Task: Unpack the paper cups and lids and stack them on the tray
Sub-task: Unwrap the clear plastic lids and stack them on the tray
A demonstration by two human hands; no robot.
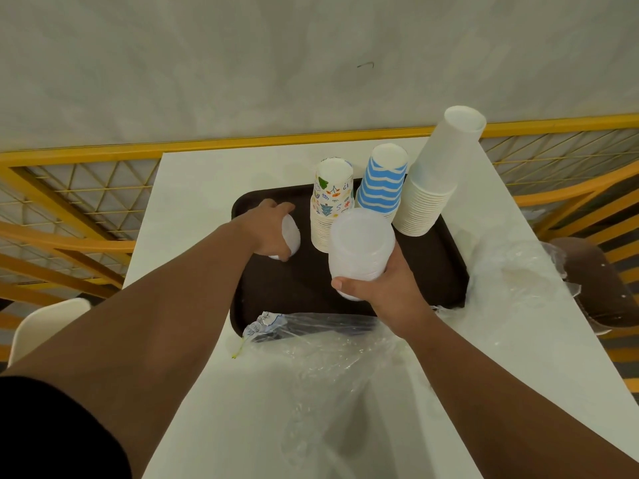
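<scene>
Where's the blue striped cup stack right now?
The blue striped cup stack stands at the tray's far edge, between the patterned stack and the white stack.

Three cup stacks (380,188); two lid stacks (359,247); one tray (304,288).

Your right hand (383,288) hides the base of the lid stack (361,247), and your left hand (268,229) covers most of the smaller lids (291,236). That lid stack blocks the striped cups' (382,183) lower rims. The desk (193,209) runs off the bottom edge.
</scene>
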